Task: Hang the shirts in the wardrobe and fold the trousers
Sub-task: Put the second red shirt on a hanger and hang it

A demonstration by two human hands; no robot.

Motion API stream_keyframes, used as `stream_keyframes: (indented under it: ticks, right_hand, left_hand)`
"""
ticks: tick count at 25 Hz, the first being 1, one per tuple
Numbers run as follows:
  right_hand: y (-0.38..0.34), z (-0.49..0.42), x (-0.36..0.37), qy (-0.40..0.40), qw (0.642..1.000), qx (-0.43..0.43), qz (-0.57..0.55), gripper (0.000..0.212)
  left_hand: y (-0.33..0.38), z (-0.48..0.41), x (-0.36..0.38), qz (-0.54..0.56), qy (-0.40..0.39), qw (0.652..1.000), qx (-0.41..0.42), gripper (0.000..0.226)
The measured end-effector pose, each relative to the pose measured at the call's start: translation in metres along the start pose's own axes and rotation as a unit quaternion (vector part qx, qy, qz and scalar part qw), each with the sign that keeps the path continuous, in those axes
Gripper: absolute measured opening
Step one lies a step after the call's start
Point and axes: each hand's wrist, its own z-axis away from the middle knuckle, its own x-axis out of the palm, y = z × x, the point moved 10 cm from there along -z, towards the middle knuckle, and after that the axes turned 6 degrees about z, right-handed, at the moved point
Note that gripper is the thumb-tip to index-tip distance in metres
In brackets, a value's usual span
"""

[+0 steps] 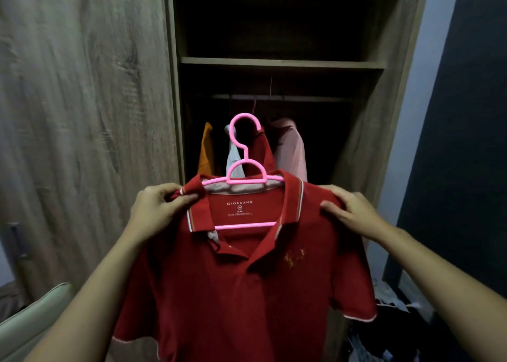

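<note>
Held the red polo shirt [241, 293] up before the open wardrobe [279, 62], chest toward the head camera, already threaded on a pink hanger [241, 181]; pinched the collar end and shoulder with the left hand [159, 205], fingers curled tight on the cloth; clamped the other shoulder with the right hand [348, 211], thumb on the front, fingers over the top; bore the whole weight that way, with neither hand on the hanger itself. Saw the hook standing upright above the collar, mouth toward the right, touching nothing; placed it lower than the rail [282, 97] and nearer the person, so up and forward from both hands about alike. Noted the hanger's long axis running left to right, seemingly along the rail rather than across it; judged a turn likely needed before hooking on, plus a shift of one hand to the hanger's neck. Counted four garments on the rail: an orange one [205, 153], a pale grey one [233, 156], a red one [263, 147], a pale pink shirt [290, 147], packed close; picked out the dark room right of the pink shirt as the probable gap. Registered the wood-grain door [82, 115] at the left and a heap of clothes [389, 301] low at the right; trousers perhaps among them, though impossible to tell.
</note>
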Motion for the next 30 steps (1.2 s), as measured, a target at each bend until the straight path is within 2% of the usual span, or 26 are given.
stream_keyframes:
  ticks: [1, 4, 6, 8, 10, 11, 12, 14, 15, 17, 20, 22, 23, 26, 27, 28, 30]
  right_hand:
    - [0.0, 0.005, 0.005, -0.009, 1.0, -0.006, 0.014, 0.07]
    - [0.011, 0.009, 0.003, 0.012, 0.998, -0.003, 0.059, 0.086]
    - [0.021, 0.01, -0.004, 0.029, 0.996, 0.013, 0.08, 0.086]
    - [0.026, 0.01, -0.008, 0.049, 0.99, 0.034, 0.125, 0.076]
    - [0.018, 0.013, -0.022, 0.13, 0.972, 0.109, 0.163, 0.046]
    - [0.01, 0.015, -0.023, 0.166, 0.966, 0.154, 0.128, 0.04]
    - [-0.003, 0.014, -0.019, 0.182, 0.967, 0.167, 0.062, 0.045]
    - [-0.042, 0.001, 0.007, 0.128, 0.975, 0.136, -0.122, 0.046]
    - [-0.062, -0.003, 0.026, 0.074, 0.961, 0.147, -0.223, 0.043]
    - [-0.083, -0.012, 0.056, 0.013, 0.905, 0.186, -0.383, 0.038]
    - [-0.077, -0.035, 0.056, 0.022, 0.839, 0.227, -0.494, 0.035]
    - [-0.06, -0.044, 0.048, 0.025, 0.799, 0.272, -0.536, 0.011]
    - [-0.048, -0.048, 0.043, 0.029, 0.792, 0.291, -0.535, 0.01]
    - [0.002, -0.059, 0.03, 0.061, 0.806, 0.341, -0.48, 0.027]
    - [0.02, -0.063, 0.026, 0.073, 0.809, 0.352, -0.466, 0.036]
    - [0.039, -0.068, 0.021, 0.078, 0.809, 0.361, -0.458, 0.044]
    - [0.069, -0.077, 0.018, 0.069, 0.818, 0.371, -0.434, 0.033]
  left_hand:
    - [-0.001, -0.001, 0.0, 0.013, -0.014, 1.0, -0.002, 0.006]
    - [-0.001, -0.004, 0.001, 0.03, -0.064, 0.997, -0.003, 0.011]
    - [0.005, -0.003, 0.005, 0.058, -0.106, 0.993, -0.005, 0.015]
    - [0.008, 0.003, 0.013, 0.085, -0.13, 0.988, -0.021, 0.009]
    - [0.012, 0.006, 0.016, 0.037, -0.104, 0.994, -0.008, 0.009]
    - [0.016, 0.006, 0.016, 0.004, -0.075, 0.997, 0.001, 0.009]
    - [0.02, 0.005, 0.017, -0.01, -0.047, 0.999, 0.004, 0.008]
    - [0.029, 0.005, 0.025, -0.009, -0.007, 1.0, -0.008, 0.013]
    - [0.036, 0.006, 0.033, -0.016, 0.006, 1.0, -0.014, 0.018]
    - [0.058, 0.008, 0.057, -0.067, 0.024, 0.997, -0.009, 0.029]
    - [0.088, 0.011, 0.1, -0.144, 0.02, 0.989, 0.0, 0.031]
    - [0.106, 0.006, 0.129, -0.125, -0.014, 0.992, 0.016, 0.027]
    - [0.112, 0.002, 0.145, -0.092, -0.048, 0.994, 0.028, 0.027]
    - [0.121, -0.014, 0.197, 0.047, -0.203, 0.978, 0.006, 0.032]
    - [0.119, -0.022, 0.209, 0.08, -0.217, 0.973, -0.004, 0.035]
    - [0.117, -0.035, 0.217, 0.087, -0.193, 0.977, -0.003, 0.036]
    - [0.108, -0.061, 0.22, 0.068, -0.109, 0.992, 0.011, 0.028]
